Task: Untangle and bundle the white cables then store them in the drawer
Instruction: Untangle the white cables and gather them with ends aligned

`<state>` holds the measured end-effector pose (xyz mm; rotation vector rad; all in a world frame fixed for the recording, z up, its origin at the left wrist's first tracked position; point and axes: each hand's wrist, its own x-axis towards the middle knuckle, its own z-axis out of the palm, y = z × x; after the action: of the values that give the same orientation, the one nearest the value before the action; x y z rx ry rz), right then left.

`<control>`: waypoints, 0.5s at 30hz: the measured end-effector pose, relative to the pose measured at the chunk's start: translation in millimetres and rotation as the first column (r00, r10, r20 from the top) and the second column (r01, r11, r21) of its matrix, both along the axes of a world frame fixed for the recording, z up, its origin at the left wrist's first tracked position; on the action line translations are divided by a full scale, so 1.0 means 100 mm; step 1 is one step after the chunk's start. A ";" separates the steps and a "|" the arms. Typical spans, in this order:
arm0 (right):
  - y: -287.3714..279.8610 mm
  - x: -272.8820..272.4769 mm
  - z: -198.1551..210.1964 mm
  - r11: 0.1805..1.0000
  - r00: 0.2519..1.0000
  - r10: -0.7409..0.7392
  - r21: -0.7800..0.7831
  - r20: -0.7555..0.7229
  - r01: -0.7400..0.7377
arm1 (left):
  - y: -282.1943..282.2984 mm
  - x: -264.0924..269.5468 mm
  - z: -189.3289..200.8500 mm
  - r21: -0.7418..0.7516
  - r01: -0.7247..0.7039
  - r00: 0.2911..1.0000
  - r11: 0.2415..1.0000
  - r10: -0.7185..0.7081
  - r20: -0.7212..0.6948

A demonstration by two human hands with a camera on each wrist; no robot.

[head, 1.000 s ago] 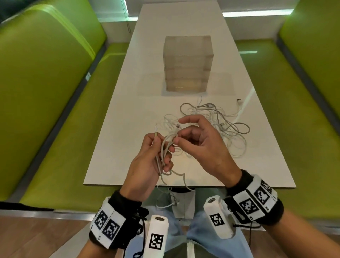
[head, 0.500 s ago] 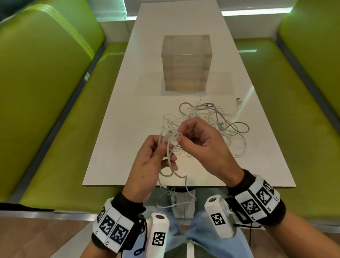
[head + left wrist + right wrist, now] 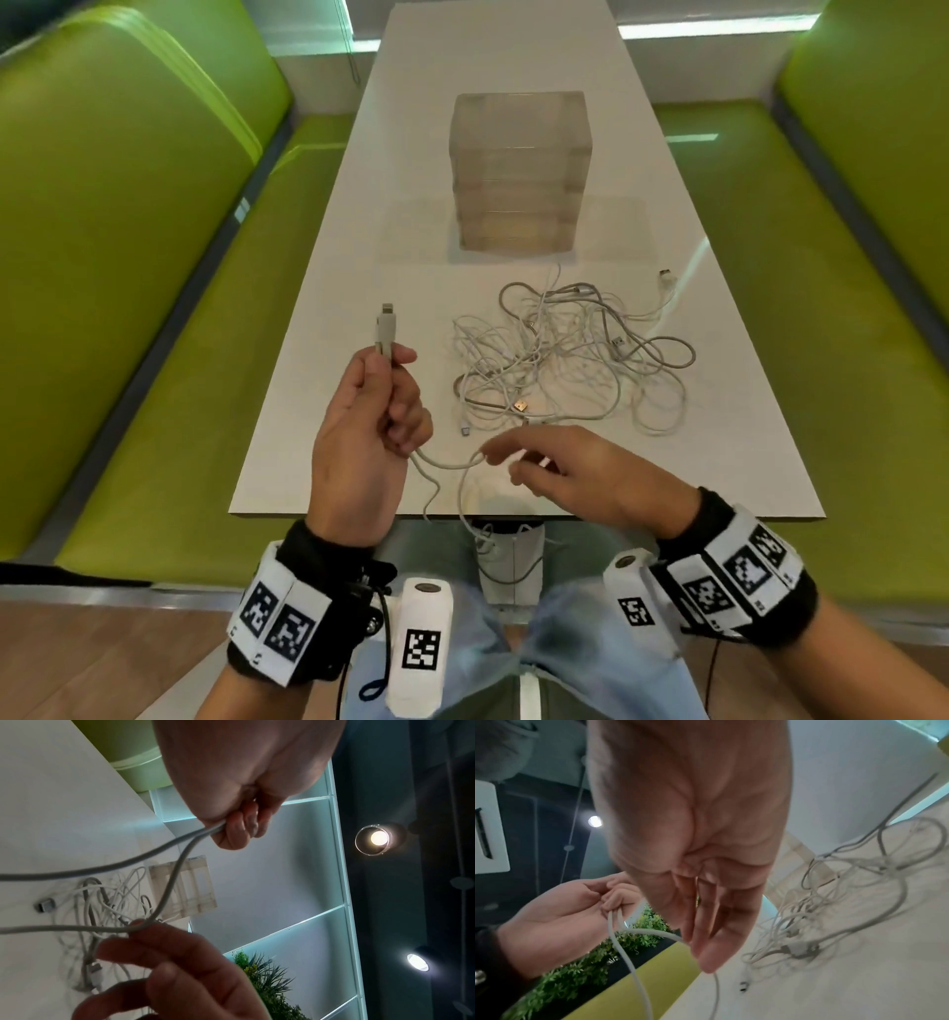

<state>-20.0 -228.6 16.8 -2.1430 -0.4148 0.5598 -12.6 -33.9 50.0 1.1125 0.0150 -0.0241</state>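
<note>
My left hand grips a white cable doubled, its two connector ends sticking up out of the fist. From the fist the cable sags to my right hand, which pinches it lightly at the fingertips with the other fingers nearly straight. The rest hangs below the table's near edge. The wrist views show the same strands running between the two hands. A tangle of white cables lies on the white table beyond my right hand. Behind it stands the translucent drawer unit, all its drawers closed.
Green benches flank the table on the left and right. A loose USB plug lies at the tangle's far right. The table's near edge runs just under my right wrist.
My hands have drawn apart. The left rose up and left with the connector ends. The right dropped toward the table's near edge, sliding along the cable.
</note>
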 end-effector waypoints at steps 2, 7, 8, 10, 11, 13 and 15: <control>0.10 0.06 -0.02 0.996 0.996 -0.081 0.041 -0.030 0.083 | -0.01 0.00 0.00 0.043 0.008 1.000 0.999 -0.008 0.003; 0.00 0.40 -0.17 0.925 0.954 -0.184 -0.288 0.235 0.249 | 0.08 0.00 0.02 0.088 -0.022 1.000 0.996 0.022 -0.005; -0.06 0.44 -0.24 0.897 0.955 -0.170 -0.362 0.242 0.252 | 0.09 0.00 0.03 0.075 -0.035 0.999 0.997 0.036 -0.020; -0.13 0.49 -0.37 0.857 0.969 -0.117 -0.471 0.220 0.210 | 0.11 0.01 0.04 0.063 -0.058 0.997 0.996 0.061 -0.050; -0.16 0.50 -0.43 0.857 0.974 -0.094 -0.481 0.204 0.184 | 0.11 0.02 0.03 0.064 -0.062 0.996 0.996 0.065 -0.053; -0.20 0.50 -0.47 0.881 0.980 -0.068 -0.449 0.188 0.148 | 0.10 0.03 0.01 0.070 -0.050 0.998 0.996 0.053 -0.040; -0.23 0.50 -0.46 0.891 0.978 -0.051 -0.434 0.200 0.135 | 0.09 0.03 -0.02 0.078 -0.019 1.000 0.997 0.020 -0.012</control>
<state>29.7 -251.5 -29.3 -2.6571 -0.2991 0.4309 -10.0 -24.5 47.5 1.1904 0.0385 -0.0126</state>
